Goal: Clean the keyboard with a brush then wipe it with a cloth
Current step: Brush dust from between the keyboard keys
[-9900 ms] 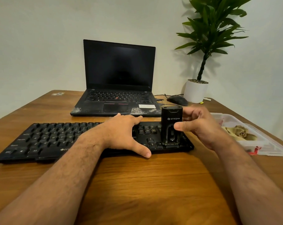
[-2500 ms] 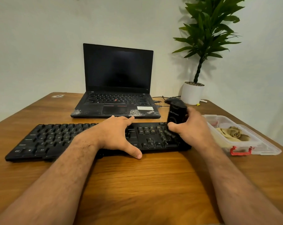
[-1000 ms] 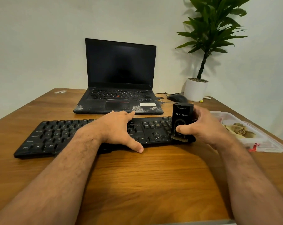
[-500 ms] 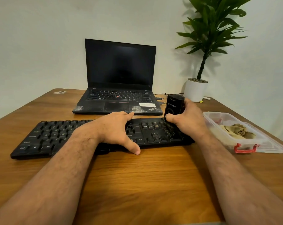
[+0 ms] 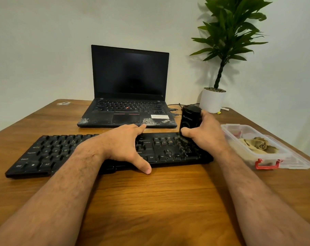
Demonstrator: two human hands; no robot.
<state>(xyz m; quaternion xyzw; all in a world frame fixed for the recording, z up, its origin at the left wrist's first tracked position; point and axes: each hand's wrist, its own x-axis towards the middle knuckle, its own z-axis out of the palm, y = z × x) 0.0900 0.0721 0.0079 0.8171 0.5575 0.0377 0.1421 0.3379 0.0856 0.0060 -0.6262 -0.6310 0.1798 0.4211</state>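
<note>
Here the black keyboard [image 5: 90, 153] lies lengthwise across the wooden table [image 5: 150, 201], its long edge facing the person. The left hand [image 5: 125, 146] rests flat over its middle with fingers straight and spread, the thumb reaching down past the front edge onto the wood. The right hand [image 5: 204, 134] curls around a black brush [image 5: 189, 119], thumb across its front, holding it tilted over the keyboard's right end near the number keys; whether the bristles touch the keys cannot be told, since the hand hides them. Just right of the keyboard sits a clear plastic container [image 5: 282, 157] with a red clip, and a crumpled tan cloth [image 5: 257, 145] lies inside it. Behind the keyboard an open laptop [image 5: 129, 96] with a dark screen stands on the table. To its right, at the back corner, a green plant in a white pot [image 5: 212, 100] stands against the pale wall.
</note>
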